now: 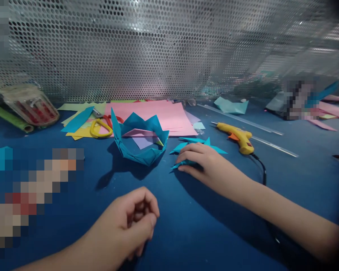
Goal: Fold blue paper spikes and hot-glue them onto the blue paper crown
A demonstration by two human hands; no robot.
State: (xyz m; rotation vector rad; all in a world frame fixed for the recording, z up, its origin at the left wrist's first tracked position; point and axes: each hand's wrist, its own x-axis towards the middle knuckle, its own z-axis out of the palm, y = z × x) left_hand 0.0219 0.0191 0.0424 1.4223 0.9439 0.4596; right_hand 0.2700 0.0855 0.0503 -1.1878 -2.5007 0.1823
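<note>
My right hand [199, 160] reaches over several blue folded paper pieces. Its thumb and fingers close around one small pointed blue folded paper piece [183, 164], part of which is hidden under the palm. Behind the fingers lie more blue folded pieces [216, 147]. My left hand [138, 218] is near the front, above the table, its fingers curled in toward the thumb with nothing visible in them. Between and beyond both hands stands a blue folded paper ring [141, 156] with pointed tips, like a crown, apart from either hand.
A yellow glue gun [238, 137] with a black cord lies right, by clear glue sticks [274, 146]. Pink paper sheets [158, 113] and yellow-handled scissors [101, 128] lie behind the ring. At left are a jar [35, 107] and a green roll [11, 118]. Perforated metal [158, 49] stands behind.
</note>
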